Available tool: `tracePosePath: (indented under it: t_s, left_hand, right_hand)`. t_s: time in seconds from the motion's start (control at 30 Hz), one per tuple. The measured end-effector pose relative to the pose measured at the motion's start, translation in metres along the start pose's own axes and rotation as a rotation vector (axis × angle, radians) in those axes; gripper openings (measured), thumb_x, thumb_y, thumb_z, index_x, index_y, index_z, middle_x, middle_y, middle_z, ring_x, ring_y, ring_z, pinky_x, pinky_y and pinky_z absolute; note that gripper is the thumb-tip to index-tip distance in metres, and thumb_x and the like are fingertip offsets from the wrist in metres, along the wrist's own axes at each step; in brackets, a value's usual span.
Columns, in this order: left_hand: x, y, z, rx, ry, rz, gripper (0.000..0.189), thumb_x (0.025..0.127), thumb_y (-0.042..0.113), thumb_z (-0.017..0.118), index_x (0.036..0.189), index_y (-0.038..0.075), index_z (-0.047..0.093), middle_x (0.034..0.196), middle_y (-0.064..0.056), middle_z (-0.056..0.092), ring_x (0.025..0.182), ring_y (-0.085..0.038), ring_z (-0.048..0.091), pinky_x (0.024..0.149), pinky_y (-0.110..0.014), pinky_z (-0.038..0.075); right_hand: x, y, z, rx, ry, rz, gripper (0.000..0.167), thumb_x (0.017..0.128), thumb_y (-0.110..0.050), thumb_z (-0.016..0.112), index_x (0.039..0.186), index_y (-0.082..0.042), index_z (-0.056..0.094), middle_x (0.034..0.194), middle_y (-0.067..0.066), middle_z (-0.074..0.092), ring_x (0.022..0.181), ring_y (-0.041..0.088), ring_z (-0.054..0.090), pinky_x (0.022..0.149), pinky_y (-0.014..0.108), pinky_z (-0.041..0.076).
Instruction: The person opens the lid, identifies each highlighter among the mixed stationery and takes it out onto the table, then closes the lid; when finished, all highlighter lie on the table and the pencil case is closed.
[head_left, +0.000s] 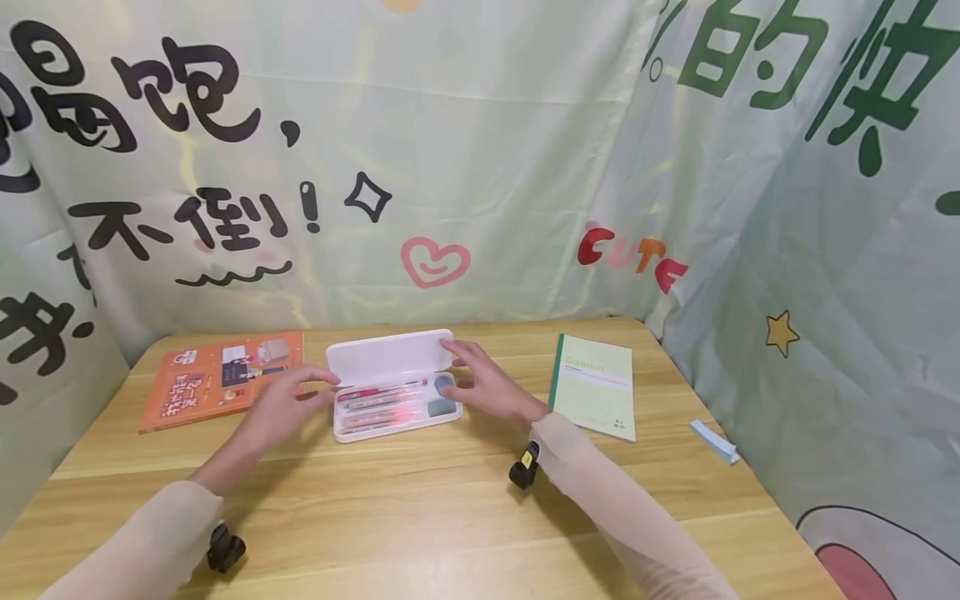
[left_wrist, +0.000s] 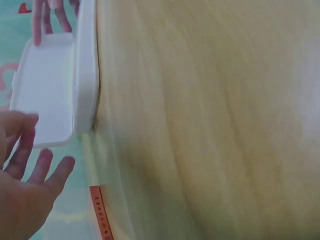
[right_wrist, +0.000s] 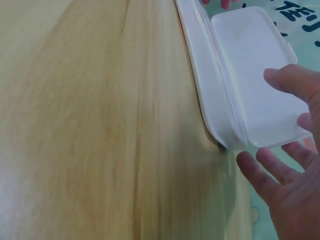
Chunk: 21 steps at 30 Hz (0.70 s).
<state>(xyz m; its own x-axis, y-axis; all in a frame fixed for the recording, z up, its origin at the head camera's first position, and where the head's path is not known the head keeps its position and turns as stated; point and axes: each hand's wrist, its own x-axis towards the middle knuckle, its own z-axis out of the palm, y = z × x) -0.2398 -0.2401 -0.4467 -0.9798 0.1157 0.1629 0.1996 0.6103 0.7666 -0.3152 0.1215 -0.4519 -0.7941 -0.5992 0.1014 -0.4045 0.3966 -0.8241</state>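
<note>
A white pencil case [head_left: 397, 432] lies on the table with its lid [head_left: 390, 358] raised at the back. Several pens [head_left: 378, 406] fill its long compartment, and dark grey-green pieces [head_left: 441, 407], kind unclear, occupy the right one. My left hand [head_left: 279, 410] is at the case's left end, its fingers spread beside the lid's corner. At the opposite end is my right hand [head_left: 491, 385], forefinger by the lid's upper corner and thumb over the right compartment. In the right wrist view, the fingers [right_wrist: 272, 167] are extended around the lid's end; firm contact cannot be made out.
An orange book [head_left: 202, 379] lies left of the case, partly behind my left hand. To the right lies a pale green notebook [head_left: 596, 387] with a dark green spine. A small light-blue strip [head_left: 714, 442] rests near the table's right edge. Printed cloth [head_left: 510, 167] hangs behind the table.
</note>
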Motion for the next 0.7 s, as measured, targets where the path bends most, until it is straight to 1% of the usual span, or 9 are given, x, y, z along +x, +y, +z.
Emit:
tracePosePath:
  t_s: [0.13, 0.23, 0.3, 0.4, 0.5, 0.53, 0.6, 0.63, 0.7]
  left_hand:
    - [0.006, -0.002, 0.006, -0.056, -0.080, 0.088, 0.038, 0.104, 0.008, 0.074, 0.140, 0.002, 0.068, 0.154, -0.023, 0.057, 0.146, -0.047, 0.051, 0.113, -0.058, 0.052]
    - [0.008, -0.004, 0.008, -0.068, -0.124, 0.101, 0.047, 0.103, 0.009, 0.075, 0.148, 0.002, 0.061, 0.163, -0.025, 0.046, 0.150, -0.051, 0.046, 0.115, -0.058, 0.050]
    - [0.009, -0.005, 0.009, -0.063, -0.149, 0.100, 0.055, 0.102, 0.011, 0.077, 0.153, 0.003, 0.057, 0.168, -0.026, 0.040, 0.150, -0.054, 0.045, 0.115, -0.059, 0.049]
    - [0.009, -0.007, 0.010, -0.059, -0.197, 0.099, 0.066, 0.101, 0.015, 0.080, 0.159, 0.004, 0.050, 0.174, -0.027, 0.030, 0.149, -0.056, 0.046, 0.116, -0.061, 0.048]
    - [0.010, -0.010, 0.010, -0.066, -0.252, 0.113, 0.076, 0.100, 0.017, 0.082, 0.163, 0.001, 0.044, 0.176, -0.029, 0.022, 0.147, -0.057, 0.049, 0.115, -0.060, 0.050]
    - [0.011, -0.011, 0.009, -0.068, -0.265, 0.114, 0.077, 0.099, 0.018, 0.082, 0.164, 0.000, 0.042, 0.176, -0.029, 0.021, 0.146, -0.057, 0.050, 0.115, -0.059, 0.050]
    - [0.010, -0.012, 0.009, -0.069, -0.288, 0.120, 0.079, 0.100, 0.018, 0.082, 0.164, -0.001, 0.040, 0.176, -0.031, 0.018, 0.145, -0.058, 0.051, 0.114, -0.058, 0.051]
    - [0.010, -0.012, 0.009, -0.060, -0.293, 0.122, 0.079, 0.100, 0.019, 0.081, 0.165, -0.001, 0.040, 0.176, -0.031, 0.018, 0.145, -0.058, 0.051, 0.114, -0.058, 0.051]
    - [0.010, -0.013, 0.009, -0.048, -0.302, 0.122, 0.079, 0.101, 0.020, 0.081, 0.165, 0.000, 0.039, 0.176, -0.032, 0.017, 0.145, -0.058, 0.051, 0.114, -0.059, 0.050]
  right_hand:
    - [0.000, 0.001, 0.001, 0.000, -0.005, 0.031, 0.091, 0.103, -0.022, 0.077, 0.175, -0.026, 0.022, 0.178, 0.011, 0.023, 0.154, 0.037, 0.045, 0.119, 0.048, 0.051]
    - [0.000, 0.002, 0.002, -0.006, -0.009, 0.039, 0.091, 0.103, -0.022, 0.077, 0.175, -0.025, 0.022, 0.180, 0.012, 0.019, 0.154, 0.038, 0.045, 0.119, 0.048, 0.051]
    - [-0.001, 0.002, 0.002, -0.009, 0.008, 0.030, 0.089, 0.102, -0.020, 0.078, 0.175, -0.023, 0.025, 0.180, 0.014, 0.017, 0.153, 0.040, 0.045, 0.118, 0.049, 0.051]
    - [-0.002, 0.004, 0.002, -0.026, 0.063, 0.014, 0.081, 0.102, -0.016, 0.079, 0.171, -0.020, 0.036, 0.175, 0.015, 0.025, 0.150, 0.040, 0.048, 0.116, 0.049, 0.053]
    - [-0.003, 0.006, 0.001, -0.030, 0.109, -0.008, 0.070, 0.101, -0.013, 0.080, 0.164, -0.015, 0.048, 0.163, 0.016, 0.039, 0.146, 0.041, 0.050, 0.116, 0.050, 0.054]
    - [-0.003, 0.006, 0.001, -0.029, 0.108, -0.012, 0.068, 0.101, -0.014, 0.080, 0.162, -0.013, 0.051, 0.159, 0.016, 0.042, 0.146, 0.041, 0.050, 0.116, 0.050, 0.053]
    - [-0.003, 0.006, 0.001, -0.041, 0.080, -0.021, 0.065, 0.101, -0.016, 0.080, 0.160, -0.013, 0.053, 0.159, 0.014, 0.044, 0.148, 0.039, 0.050, 0.119, 0.050, 0.051]
    - [-0.003, 0.005, 0.001, -0.051, 0.057, -0.023, 0.066, 0.101, -0.018, 0.080, 0.161, -0.013, 0.053, 0.161, 0.013, 0.043, 0.150, 0.038, 0.049, 0.121, 0.051, 0.049]
    - [-0.003, 0.004, 0.001, -0.093, 0.005, -0.010, 0.071, 0.101, -0.025, 0.082, 0.164, -0.019, 0.049, 0.168, 0.008, 0.039, 0.155, 0.034, 0.044, 0.126, 0.052, 0.043]
